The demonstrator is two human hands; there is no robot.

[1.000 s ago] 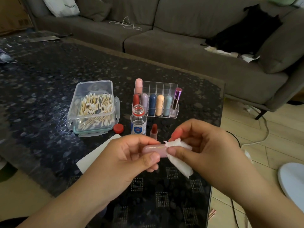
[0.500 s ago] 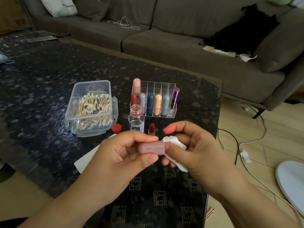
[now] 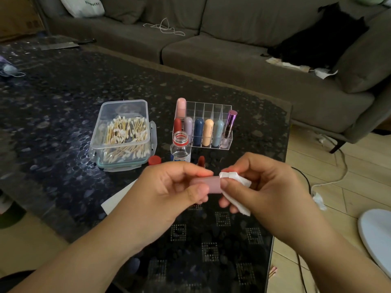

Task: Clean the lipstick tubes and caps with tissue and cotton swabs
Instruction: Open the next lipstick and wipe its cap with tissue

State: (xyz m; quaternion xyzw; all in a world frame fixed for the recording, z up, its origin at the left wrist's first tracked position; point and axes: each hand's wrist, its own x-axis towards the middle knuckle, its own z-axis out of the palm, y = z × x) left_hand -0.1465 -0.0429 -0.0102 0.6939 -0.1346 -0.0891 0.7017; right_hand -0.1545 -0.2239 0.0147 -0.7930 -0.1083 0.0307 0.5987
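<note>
Here the left hand (image 3: pixel 169 187) pinches the pink cap (image 3: pixel 212 184) level above the bench (image 3: pixel 63 115), its end turned to three o'clock, likely so the right hand (image 3: pixel 266 187), fingers folded round the tissue (image 3: pixel 237 182), can wipe it.

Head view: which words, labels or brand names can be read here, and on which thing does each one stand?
White bag on the sofa: green letters, seemingly "STARBUCKS", partly blurred.
Peach lipstick in the clear rack: small dark print, too small to read.
Bottle: blue label, mostly hidden, unreadable.
Cardboard box, far left: dark marks, too blurred to read.
</note>
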